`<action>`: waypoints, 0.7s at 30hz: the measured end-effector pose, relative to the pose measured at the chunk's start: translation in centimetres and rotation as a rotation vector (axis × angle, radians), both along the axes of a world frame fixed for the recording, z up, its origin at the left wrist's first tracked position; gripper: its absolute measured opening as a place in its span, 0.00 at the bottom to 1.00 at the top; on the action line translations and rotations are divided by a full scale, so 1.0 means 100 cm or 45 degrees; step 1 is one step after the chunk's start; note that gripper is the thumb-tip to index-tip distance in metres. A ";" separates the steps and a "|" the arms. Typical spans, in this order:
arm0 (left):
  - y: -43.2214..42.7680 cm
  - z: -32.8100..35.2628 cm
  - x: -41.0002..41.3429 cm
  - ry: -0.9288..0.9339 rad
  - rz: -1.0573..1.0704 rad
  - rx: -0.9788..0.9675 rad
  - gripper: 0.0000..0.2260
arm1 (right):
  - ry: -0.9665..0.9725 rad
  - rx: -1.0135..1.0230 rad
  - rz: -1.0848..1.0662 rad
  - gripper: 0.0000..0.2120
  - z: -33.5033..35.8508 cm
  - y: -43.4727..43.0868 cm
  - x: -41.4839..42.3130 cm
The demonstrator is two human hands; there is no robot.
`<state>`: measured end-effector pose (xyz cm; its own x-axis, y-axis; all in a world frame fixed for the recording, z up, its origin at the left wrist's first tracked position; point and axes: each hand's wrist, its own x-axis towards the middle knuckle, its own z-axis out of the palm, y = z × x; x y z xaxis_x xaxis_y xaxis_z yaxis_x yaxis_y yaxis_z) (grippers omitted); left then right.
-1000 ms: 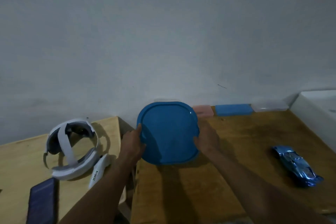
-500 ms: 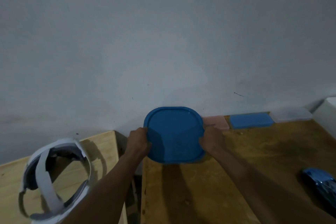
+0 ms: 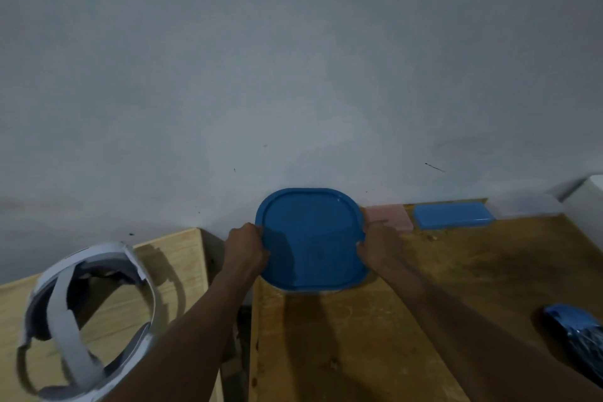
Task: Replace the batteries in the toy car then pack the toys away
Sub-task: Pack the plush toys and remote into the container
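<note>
Presently the blue container lid (image 3: 312, 238) is sitting at the wooden table's (image 3: 456, 271) back edge against the wall, both hands gripping it: left hand (image 3: 245, 246) and right hand (image 3: 378, 243) clasping opposite rims. Judged light, stiff, smooth plastic; rim holds suit. Toy car (image 3: 579, 334) is lying well apart, right.

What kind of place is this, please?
Probably a plain room at home or a small workroom: two bare wooden tables pushed against an unpainted-looking grey wall, with small plastic boxes lined along it and a toy car lying out.
</note>
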<state>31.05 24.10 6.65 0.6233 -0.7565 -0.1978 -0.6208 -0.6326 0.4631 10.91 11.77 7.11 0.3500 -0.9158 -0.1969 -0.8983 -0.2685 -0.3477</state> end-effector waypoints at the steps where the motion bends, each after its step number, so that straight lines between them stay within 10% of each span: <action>1: 0.000 0.000 0.000 -0.002 -0.001 0.009 0.13 | -0.005 0.005 -0.001 0.06 -0.001 -0.001 0.000; 21: -0.006 -0.006 -0.003 -0.069 -0.017 0.027 0.10 | 0.021 -0.024 0.068 0.07 -0.005 -0.007 0.004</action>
